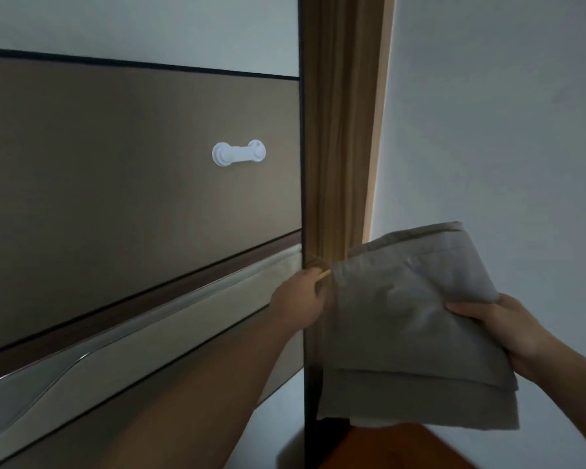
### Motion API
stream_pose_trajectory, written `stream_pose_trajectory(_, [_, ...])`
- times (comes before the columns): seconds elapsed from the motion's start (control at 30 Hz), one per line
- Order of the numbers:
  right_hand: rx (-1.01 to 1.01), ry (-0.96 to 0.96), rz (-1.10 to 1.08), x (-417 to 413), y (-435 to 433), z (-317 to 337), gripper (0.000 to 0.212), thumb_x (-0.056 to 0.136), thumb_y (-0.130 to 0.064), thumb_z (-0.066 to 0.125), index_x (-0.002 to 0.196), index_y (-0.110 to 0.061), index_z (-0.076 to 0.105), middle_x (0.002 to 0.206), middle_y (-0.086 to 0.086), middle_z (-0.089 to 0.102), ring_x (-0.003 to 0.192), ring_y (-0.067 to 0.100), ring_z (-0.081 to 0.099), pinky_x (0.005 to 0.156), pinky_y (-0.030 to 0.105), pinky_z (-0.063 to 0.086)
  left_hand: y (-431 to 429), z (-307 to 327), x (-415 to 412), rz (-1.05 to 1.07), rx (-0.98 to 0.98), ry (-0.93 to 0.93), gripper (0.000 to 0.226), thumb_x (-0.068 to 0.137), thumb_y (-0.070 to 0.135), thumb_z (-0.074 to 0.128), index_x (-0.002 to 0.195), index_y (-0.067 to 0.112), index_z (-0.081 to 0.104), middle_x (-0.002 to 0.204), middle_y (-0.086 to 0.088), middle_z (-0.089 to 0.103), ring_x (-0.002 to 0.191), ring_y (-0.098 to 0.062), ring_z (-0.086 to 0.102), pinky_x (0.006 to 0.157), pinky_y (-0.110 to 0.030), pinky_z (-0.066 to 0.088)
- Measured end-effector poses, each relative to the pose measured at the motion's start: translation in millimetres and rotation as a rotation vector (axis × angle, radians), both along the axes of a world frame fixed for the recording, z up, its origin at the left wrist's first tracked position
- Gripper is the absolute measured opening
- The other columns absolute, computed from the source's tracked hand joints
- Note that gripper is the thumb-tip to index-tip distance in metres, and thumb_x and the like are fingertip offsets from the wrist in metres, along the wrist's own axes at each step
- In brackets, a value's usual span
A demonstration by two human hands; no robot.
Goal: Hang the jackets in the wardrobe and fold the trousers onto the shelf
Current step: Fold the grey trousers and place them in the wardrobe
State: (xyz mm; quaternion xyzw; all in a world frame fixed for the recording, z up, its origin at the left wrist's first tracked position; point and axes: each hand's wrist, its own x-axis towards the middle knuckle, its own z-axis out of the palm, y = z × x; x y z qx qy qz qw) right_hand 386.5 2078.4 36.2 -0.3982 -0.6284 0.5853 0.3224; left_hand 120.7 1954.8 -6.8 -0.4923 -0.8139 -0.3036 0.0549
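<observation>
Folded grey-beige trousers (410, 330) hang in the air at the lower right, gripped at their right edge by my right hand (498, 330). My left hand (301, 299) reaches to the right edge of the brown wardrobe door (132, 184), its fingers curled around that edge at mid height, right beside the trousers. The wardrobe's inside is hidden behind the door. No jacket is in view.
A white child-safety latch (239, 153) is stuck on the door. A long metal handle strip (115, 336) runs across the door below it. A tan curtain (345, 113) hangs to the right of the wardrobe against a pale wall (504, 130). A brown wooden surface (403, 448) lies below the trousers.
</observation>
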Motion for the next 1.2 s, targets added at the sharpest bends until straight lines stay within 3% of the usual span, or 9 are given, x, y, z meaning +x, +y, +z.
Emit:
stream_pose_trajectory(0.07, [0.011, -0.019, -0.004, -18, 13, 2, 0.019, 0.079, -0.007, 0.072, 0.096, -0.001, 0.069, 0.079, 0.012, 0.075, 0.082, 0.034, 0.070, 0.066, 0.035, 0.053, 22, 11, -21, -0.037, -0.129, 0.371, 0.047, 0.093, 0.037, 0.028, 0.119, 0.016, 0.062, 0.115, -0.009, 0.065, 0.107, -0.031, 0.061, 0.093, -0.040, 0.039])
stream_pose_trajectory(0.1, [0.020, -0.037, -0.007, -25, 19, 2, 0.019, 0.078, -0.007, 0.073, 0.096, -0.001, 0.069, 0.079, 0.012, 0.075, 0.081, 0.033, 0.070, 0.066, 0.035, 0.053, 31, 17, -29, -0.048, -0.241, 0.529, 0.049, 0.092, 0.039, 0.029, 0.121, 0.016, 0.061, 0.119, -0.012, 0.063, 0.116, -0.032, 0.057, 0.103, -0.046, 0.033])
stream_pose_trajectory(0.17, [0.032, -0.066, -0.005, -36, 29, 1, 0.020, 0.078, -0.007, 0.074, 0.096, 0.000, 0.070, 0.080, 0.012, 0.075, 0.081, 0.034, 0.071, 0.067, 0.036, 0.053, 47, 22, -40, -0.016, -0.588, 0.789, 0.050, 0.094, 0.039, 0.043, 0.139, 0.016, 0.048, 0.141, -0.013, 0.049, 0.140, -0.033, 0.034, 0.116, -0.060, 0.005])
stream_pose_trajectory(0.27, [0.048, -0.093, 0.015, -46, 44, -1, 0.020, 0.078, -0.007, 0.074, 0.096, 0.000, 0.071, 0.080, 0.014, 0.075, 0.079, 0.035, 0.071, 0.069, 0.036, 0.054, 69, 21, -55, 0.092, -0.888, 1.002, 0.062, 0.099, 0.044, 0.040, 0.152, 0.013, 0.027, 0.159, -0.014, 0.023, 0.150, -0.033, 0.003, 0.112, -0.064, -0.015])
stream_pose_trajectory(0.4, [0.030, -0.105, 0.053, -57, 58, -3, 0.019, 0.078, -0.007, 0.073, 0.096, -0.001, 0.071, 0.081, 0.014, 0.075, 0.077, 0.033, 0.072, 0.067, 0.035, 0.054, 87, 18, -72, 0.140, -1.043, 1.175, 0.061, 0.099, 0.051, 0.037, 0.149, 0.015, 0.034, 0.158, -0.012, 0.027, 0.149, -0.036, 0.004, 0.104, -0.065, -0.023])
stream_pose_trajectory(0.53, [0.025, -0.102, 0.098, -71, 70, -4, 0.022, 0.077, -0.009, 0.074, 0.097, -0.002, 0.071, 0.082, 0.012, 0.076, 0.081, 0.033, 0.072, 0.073, 0.038, 0.055, 98, 18, -66, 0.112, -1.159, 1.199, 0.055, 0.100, 0.048, 0.040, 0.146, 0.017, 0.041, 0.152, -0.010, 0.039, 0.146, -0.035, 0.019, 0.109, -0.063, -0.017])
stream_pose_trajectory(0.73, [0.010, -0.075, 0.140, -85, 77, -10, 0.024, 0.076, -0.010, 0.076, 0.098, -0.004, 0.071, 0.083, 0.011, 0.076, 0.082, 0.031, 0.072, 0.073, 0.038, 0.056, 104, 10, -69, 0.194, -1.263, 1.240, 0.067, 0.101, 0.054, 0.033, 0.153, 0.013, 0.022, 0.159, -0.012, 0.023, 0.147, -0.036, 0.014, 0.117, -0.055, -0.001])
stream_pose_trajectory(0.93, [0.033, -0.080, 0.163, -91, 73, -12, 0.025, 0.075, -0.010, 0.077, 0.099, -0.005, 0.072, 0.083, 0.009, 0.076, 0.080, 0.029, 0.073, 0.069, 0.035, 0.055, 106, 14, -72, 0.189, -1.308, 1.246, 0.056, 0.101, 0.050, 0.035, 0.150, 0.022, 0.033, 0.155, -0.011, 0.032, 0.146, -0.033, 0.019, 0.114, -0.063, -0.010])
stream_pose_trajectory(1.2, [0.052, -0.106, 0.174, -95, 61, -11, 0.025, 0.075, -0.010, 0.077, 0.099, -0.004, 0.071, 0.085, 0.010, 0.076, 0.080, 0.029, 0.072, 0.069, 0.035, 0.055, 79, 17, -64, 0.175, -1.384, 1.207, 0.057, 0.102, 0.048, 0.037, 0.150, 0.018, 0.033, 0.156, -0.008, 0.033, 0.146, -0.035, 0.020, 0.117, -0.057, 0.001])
